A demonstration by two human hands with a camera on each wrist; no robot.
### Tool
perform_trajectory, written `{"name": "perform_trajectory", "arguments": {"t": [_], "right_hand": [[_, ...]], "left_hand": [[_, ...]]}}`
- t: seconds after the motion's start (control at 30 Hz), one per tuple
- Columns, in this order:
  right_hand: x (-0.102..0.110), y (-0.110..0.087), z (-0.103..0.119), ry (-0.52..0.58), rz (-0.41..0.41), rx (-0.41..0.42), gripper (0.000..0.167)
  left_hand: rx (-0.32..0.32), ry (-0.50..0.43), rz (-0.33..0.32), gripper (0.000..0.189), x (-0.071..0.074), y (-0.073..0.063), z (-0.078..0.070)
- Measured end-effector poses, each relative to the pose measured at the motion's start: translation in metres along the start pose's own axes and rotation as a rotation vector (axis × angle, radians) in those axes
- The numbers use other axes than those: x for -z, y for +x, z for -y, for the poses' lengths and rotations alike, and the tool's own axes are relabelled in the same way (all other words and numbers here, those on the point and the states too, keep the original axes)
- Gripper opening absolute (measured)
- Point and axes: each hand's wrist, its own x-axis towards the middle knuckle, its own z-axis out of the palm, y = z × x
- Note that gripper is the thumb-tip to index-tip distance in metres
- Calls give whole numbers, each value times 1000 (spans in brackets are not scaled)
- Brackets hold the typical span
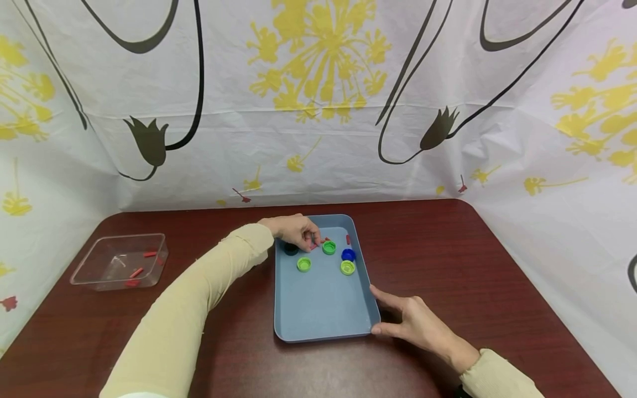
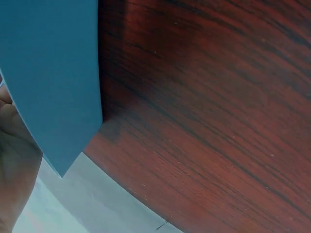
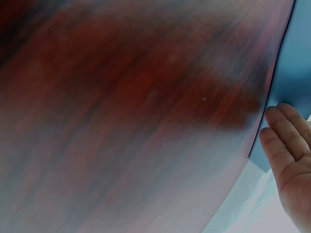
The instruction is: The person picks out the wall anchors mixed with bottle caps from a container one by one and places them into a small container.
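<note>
A blue-grey tray [image 1: 323,309] lies on the table with several plastic bottle caps in it: a dark green cap [image 1: 329,247], a light green cap [image 1: 304,264], a blue cap [image 1: 348,254], a yellow-green cap [image 1: 347,267] and a black cap [image 1: 291,249]. My left hand [image 1: 294,229] reaches over the tray's far left side, its fingertips pinching a small red stick [image 1: 313,247] low over the tray floor. In the left wrist view the tray wall hides most of that hand. My right hand [image 1: 418,323] rests against the tray's near right corner, its straight fingers [image 3: 284,133] touching the outer wall.
A clear plastic box [image 1: 116,260] holding several red sticks [image 1: 136,273] stands on the left of the dark wooden table [image 1: 234,342]. Another red stick [image 1: 348,239] lies by the tray's right wall. A patterned white sheet [image 1: 318,155] hangs behind the table and along its sides.
</note>
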Motion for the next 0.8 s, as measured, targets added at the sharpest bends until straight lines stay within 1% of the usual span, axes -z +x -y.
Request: {"name": "perform_trajectory", "arguments": {"t": [0.2, 0.43, 0.63, 0.8], "right_hand": [[-1, 0, 1, 10, 4, -6, 74], [-1, -1, 2, 8, 3, -5, 74], [0, -1, 1, 5, -1, -1, 74], [1, -1, 0, 9, 4, -2, 74]], "left_hand": [[-7, -29, -36, 16, -2, -2, 0], [-9, -37, -86, 14, -2, -6, 1], [10, -137, -173, 18, 0, -10, -2], [-11, -229, -245, 22, 0, -13, -2]]}}
